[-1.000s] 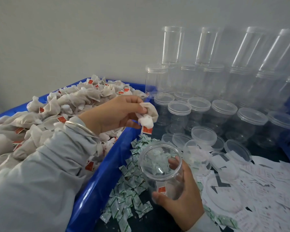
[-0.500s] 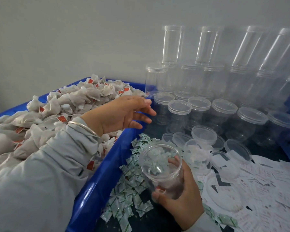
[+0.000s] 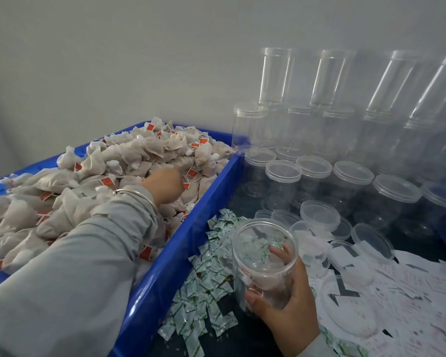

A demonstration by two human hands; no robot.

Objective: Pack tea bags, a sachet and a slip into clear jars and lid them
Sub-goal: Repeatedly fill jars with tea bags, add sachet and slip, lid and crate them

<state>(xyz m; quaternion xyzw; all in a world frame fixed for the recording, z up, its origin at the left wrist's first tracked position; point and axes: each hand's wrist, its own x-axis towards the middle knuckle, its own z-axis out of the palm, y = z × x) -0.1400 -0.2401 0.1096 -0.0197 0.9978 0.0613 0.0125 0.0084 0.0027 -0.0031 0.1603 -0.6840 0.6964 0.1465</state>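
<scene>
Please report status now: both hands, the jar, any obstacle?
Left hand down in tea bags, grip unseen. Right hand grips open jar. No obstacle seen.

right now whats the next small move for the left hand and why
Probably pinch one tea bag and carry it to the jar. The left hand is down in the tea bags; the right hand holds the jar open, with few bags inside.

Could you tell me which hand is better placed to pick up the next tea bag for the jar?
The left hand: it already reaches into the blue bin among the tea bags. The right hand is occupied, gripping the open jar.
</scene>
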